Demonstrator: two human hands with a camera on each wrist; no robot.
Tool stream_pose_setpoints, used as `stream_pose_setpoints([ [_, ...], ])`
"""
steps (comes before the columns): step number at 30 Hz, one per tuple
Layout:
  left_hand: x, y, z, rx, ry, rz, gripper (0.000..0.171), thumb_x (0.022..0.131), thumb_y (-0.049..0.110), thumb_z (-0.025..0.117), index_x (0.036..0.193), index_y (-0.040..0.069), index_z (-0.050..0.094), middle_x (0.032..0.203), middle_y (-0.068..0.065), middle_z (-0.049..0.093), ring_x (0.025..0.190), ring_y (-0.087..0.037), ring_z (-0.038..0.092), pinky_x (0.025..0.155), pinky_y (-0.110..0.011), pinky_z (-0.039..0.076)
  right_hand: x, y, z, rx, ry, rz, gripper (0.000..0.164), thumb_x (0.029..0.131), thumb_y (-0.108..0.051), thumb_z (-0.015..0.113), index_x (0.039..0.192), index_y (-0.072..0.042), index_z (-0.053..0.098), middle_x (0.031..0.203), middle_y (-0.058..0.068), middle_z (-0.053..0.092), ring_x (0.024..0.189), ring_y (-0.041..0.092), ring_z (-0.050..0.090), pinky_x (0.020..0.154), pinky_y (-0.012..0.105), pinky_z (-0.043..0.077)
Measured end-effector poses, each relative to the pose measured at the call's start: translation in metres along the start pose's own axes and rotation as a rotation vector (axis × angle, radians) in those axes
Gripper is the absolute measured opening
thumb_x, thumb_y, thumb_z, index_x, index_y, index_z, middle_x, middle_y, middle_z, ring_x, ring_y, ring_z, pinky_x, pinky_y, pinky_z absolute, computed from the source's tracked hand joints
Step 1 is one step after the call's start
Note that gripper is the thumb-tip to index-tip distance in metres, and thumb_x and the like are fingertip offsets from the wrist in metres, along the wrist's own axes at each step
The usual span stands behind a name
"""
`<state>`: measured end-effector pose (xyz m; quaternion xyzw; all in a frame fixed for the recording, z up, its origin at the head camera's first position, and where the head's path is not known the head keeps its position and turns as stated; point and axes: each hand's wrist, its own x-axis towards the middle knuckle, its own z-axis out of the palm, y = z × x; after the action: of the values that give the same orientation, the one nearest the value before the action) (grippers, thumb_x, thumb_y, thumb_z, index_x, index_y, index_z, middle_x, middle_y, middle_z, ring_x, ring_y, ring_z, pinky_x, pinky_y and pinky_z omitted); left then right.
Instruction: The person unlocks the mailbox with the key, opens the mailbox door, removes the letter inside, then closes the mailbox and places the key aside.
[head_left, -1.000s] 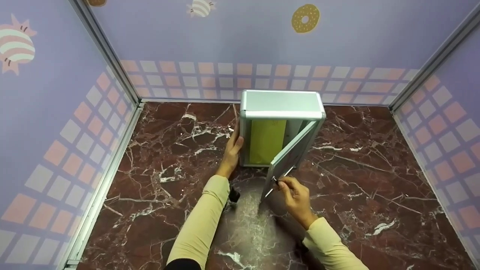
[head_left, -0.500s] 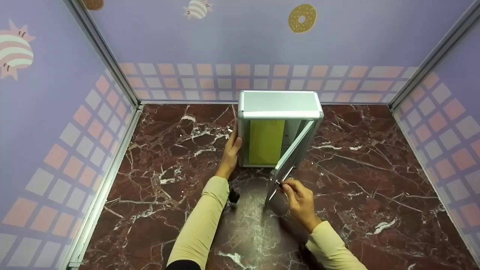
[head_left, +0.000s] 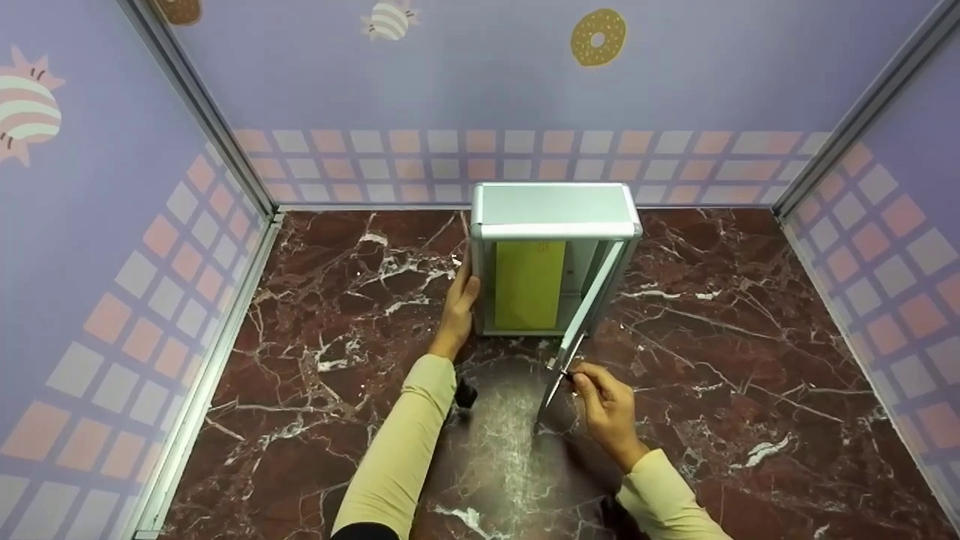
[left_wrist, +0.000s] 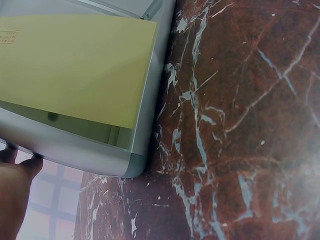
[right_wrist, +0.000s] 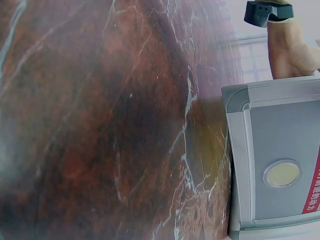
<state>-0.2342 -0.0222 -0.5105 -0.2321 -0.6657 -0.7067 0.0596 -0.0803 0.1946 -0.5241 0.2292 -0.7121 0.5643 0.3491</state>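
Note:
A silver metal box (head_left: pixel 555 204) stands upright on the marbled surface, its hinged door (head_left: pixel 590 300) swung out at the right. Inside, a yellow envelope (head_left: pixel 527 285) with small red print stands against the left part. My left hand (head_left: pixel 454 313) rests on the box's left side, fingers stretched along the wall; fingertips (left_wrist: pixel 33 159) touch the frame in the left wrist view. Between thumb and forefinger, my right hand (head_left: pixel 609 409) pinches a small black-headed key (head_left: pixel 568 376) at the door's free edge. The right wrist view shows the grey door front (right_wrist: pixel 285 130) with a round pale window.
Patterned lilac walls enclose the dark red marbled surface (head_left: pixel 337 360) at the back (head_left: pixel 480 82) and both sides. A red strip (right_wrist: pixel 314 192) with white lettering crosses the door front. The door juts out from the box toward me.
The door has swung wider to the right, with my right hand moving right and slightly toward me on the key. My left hand stays against the box, and the view has shifted slightly.

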Motion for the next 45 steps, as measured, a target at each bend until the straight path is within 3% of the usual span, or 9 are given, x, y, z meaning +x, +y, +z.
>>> stream_pose_setpoints([
  [8, -0.001, 0.0, 0.0, -0.001, 0.001, -0.025, 0.087, 0.097, 0.058, 0.04, 0.155, 0.0, 0.012, 0.159, -0.019, 0.013, 0.146, -0.033, 0.012, 0.116, -0.044, 0.011, -0.003, 0.0, -0.006, 0.036, -0.013, 0.016, 0.022, 0.079, 0.033, 0.053, 0.091, 0.017, 0.062, 0.079, 0.023, 0.064, 0.065, 0.027, 0.063, 0.065, 0.02, 0.053],
  [12, -0.001, 0.0, 0.001, 0.009, 0.011, -0.005, 0.088, 0.097, 0.058, 0.04, 0.155, -0.002, 0.013, 0.159, -0.022, 0.014, 0.145, -0.035, 0.014, 0.116, -0.041, 0.013, -0.004, 0.0, -0.009, 0.065, -0.026, 0.025, 0.022, 0.08, 0.034, 0.051, 0.092, 0.019, 0.061, 0.08, 0.025, 0.064, 0.065, 0.031, 0.064, 0.065, 0.024, 0.055],
  [23, 0.0, -0.002, 0.001, 0.002, 0.006, 0.042, 0.081, 0.1, 0.052, 0.039, 0.154, -0.004, 0.014, 0.158, -0.024, 0.016, 0.145, -0.036, 0.015, 0.116, -0.039, 0.014, -0.009, 0.003, -0.022, 0.078, -0.001, 0.028, 0.015, 0.086, 0.028, 0.051, 0.092, 0.019, 0.06, 0.081, 0.023, 0.064, 0.069, 0.022, 0.064, 0.065, 0.022, 0.054],
  [31, 0.0, -0.001, 0.001, 0.018, 0.018, 0.026, 0.088, 0.097, 0.058, 0.039, 0.153, -0.005, 0.016, 0.157, -0.025, 0.017, 0.144, -0.037, 0.015, 0.116, -0.037, 0.014, -0.026, 0.022, -0.03, 0.135, 0.07, 0.123, 0.022, 0.086, 0.032, 0.044, 0.094, 0.019, 0.06, 0.085, 0.015, 0.067, 0.072, 0.02, 0.063, 0.067, 0.023, 0.054],
  [37, -0.001, 0.0, 0.002, 0.043, 0.03, 0.024, 0.084, 0.099, 0.055, 0.037, 0.152, -0.007, 0.017, 0.157, -0.025, 0.017, 0.144, -0.038, 0.015, 0.116, -0.036, 0.014, -0.028, 0.02, -0.034, 0.141, 0.108, 0.156, 0.023, 0.086, 0.033, 0.04, 0.093, 0.02, 0.058, 0.079, 0.021, 0.062, 0.069, 0.023, 0.057, 0.065, 0.023, 0.05],
  [39, 0.0, -0.005, 0.002, 0.042, 0.035, 0.018, 0.083, 0.1, 0.054, 0.037, 0.152, -0.007, 0.017, 0.157, -0.025, 0.017, 0.144, -0.038, 0.015, 0.116, -0.037, 0.013, -0.028, 0.018, -0.035, 0.152, 0.12, 0.162, 0.023, 0.087, 0.033, 0.039, 0.092, 0.02, 0.058, 0.078, 0.02, 0.061, 0.069, 0.02, 0.056, 0.064, 0.022, 0.049],
  [45, 0.004, -0.036, 0.0, 0.065, 0.058, -0.01, 0.092, 0.094, 0.067, 0.035, 0.155, 0.001, 0.017, 0.159, -0.017, 0.019, 0.145, -0.028, 0.017, 0.116, -0.036, 0.014, -0.03, 0.02, -0.038, 0.354, 0.176, 0.198, 0.018, 0.094, 0.026, 0.035, 0.094, 0.025, 0.053, 0.085, 0.019, 0.065, 0.081, 0.017, 0.066, 0.074, 0.028, 0.056],
])
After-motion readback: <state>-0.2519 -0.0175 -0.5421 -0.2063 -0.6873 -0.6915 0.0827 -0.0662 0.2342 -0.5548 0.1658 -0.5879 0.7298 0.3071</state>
